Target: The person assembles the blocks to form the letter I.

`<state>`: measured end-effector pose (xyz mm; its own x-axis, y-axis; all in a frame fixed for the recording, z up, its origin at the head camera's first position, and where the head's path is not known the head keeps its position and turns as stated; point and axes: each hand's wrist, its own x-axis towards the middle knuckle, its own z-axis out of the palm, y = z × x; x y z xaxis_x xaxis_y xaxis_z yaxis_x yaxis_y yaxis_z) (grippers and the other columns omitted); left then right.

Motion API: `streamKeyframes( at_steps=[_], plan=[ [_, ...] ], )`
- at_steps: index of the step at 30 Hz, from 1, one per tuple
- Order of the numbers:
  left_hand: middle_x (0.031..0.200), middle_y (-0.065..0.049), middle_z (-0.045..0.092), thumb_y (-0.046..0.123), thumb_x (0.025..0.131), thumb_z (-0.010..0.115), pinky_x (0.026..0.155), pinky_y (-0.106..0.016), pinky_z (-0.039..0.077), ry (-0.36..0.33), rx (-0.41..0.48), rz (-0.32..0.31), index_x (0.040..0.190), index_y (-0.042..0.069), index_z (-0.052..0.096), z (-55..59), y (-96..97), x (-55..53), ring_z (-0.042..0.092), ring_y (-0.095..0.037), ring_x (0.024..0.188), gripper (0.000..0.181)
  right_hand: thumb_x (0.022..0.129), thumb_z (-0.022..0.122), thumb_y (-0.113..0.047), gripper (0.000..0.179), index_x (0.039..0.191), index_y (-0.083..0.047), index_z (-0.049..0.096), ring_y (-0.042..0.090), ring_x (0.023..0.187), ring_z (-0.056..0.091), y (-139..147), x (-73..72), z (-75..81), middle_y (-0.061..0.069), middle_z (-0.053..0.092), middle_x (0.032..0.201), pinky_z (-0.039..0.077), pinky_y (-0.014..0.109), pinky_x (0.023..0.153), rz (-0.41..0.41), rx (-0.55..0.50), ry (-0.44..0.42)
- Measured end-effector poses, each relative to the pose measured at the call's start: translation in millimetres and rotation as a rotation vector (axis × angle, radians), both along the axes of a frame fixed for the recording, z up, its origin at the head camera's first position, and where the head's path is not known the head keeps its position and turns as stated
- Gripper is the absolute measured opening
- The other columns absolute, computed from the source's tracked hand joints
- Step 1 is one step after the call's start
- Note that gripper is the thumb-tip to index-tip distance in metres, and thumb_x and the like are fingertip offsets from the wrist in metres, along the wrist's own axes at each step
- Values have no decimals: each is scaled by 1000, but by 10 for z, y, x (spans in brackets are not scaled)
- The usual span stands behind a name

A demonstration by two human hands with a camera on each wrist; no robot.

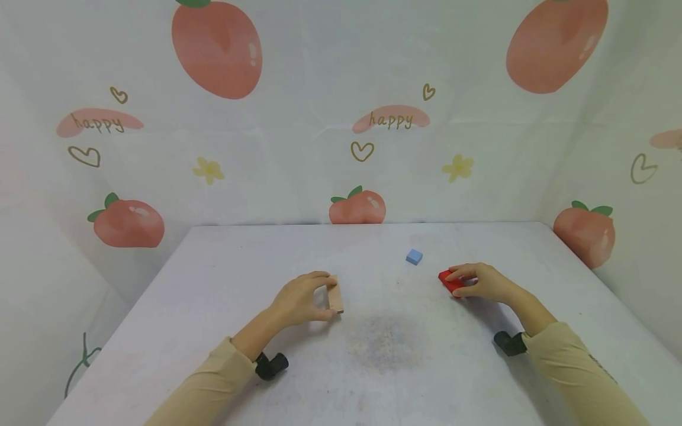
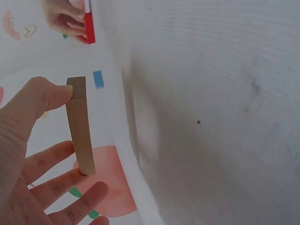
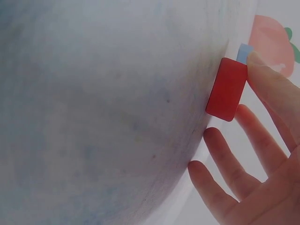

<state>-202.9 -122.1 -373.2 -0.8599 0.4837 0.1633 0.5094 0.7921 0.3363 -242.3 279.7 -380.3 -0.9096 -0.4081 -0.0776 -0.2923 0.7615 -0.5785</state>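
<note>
Near the middle of the table, my left hand (image 1: 301, 302) pinches a flat wooden block (image 1: 334, 296) by its two ends, thumb at the near end and fingers at the far end. The left wrist view has this wooden block (image 2: 80, 126) held above the tabletop. Over to the right, my right hand (image 1: 482, 284) holds a red block (image 1: 450, 282) between thumb and fingers, close to the table surface. In the right wrist view the red block (image 3: 227, 89) shows its plain rectangular end, with some fingers spread beside it. A small blue block (image 1: 414, 257) lies behind and between the hands, touched by neither.
The white table (image 1: 256, 254) has a greyish smudge in its middle. Behind it hangs a white curtain (image 1: 298, 165) printed with fruit and hearts. Black wrist-worn devices (image 1: 272, 367) stick out under both sleeves. A green string (image 1: 84, 358) hangs off the left edge.
</note>
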Motion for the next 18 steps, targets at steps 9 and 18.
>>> streamKeyframes(
  at_steps=[9,18],
  plan=[
    [130,-7,58,31,72,76,95,-46,48,17,1,-36,123,15,61,-26,44,-52,55,-30,119,55,80,73,-21,34,110,-6,68,44,112,53,0,1,-3,27,52,130,50,52,89,1,5,1],
    [130,-6,58,31,72,76,97,-45,47,-9,15,-44,123,16,61,-39,95,-100,54,-29,121,55,80,73,-21,34,110,-6,68,44,111,53,-2,-1,-1,28,52,130,50,52,89,-5,4,-5]
  ],
)
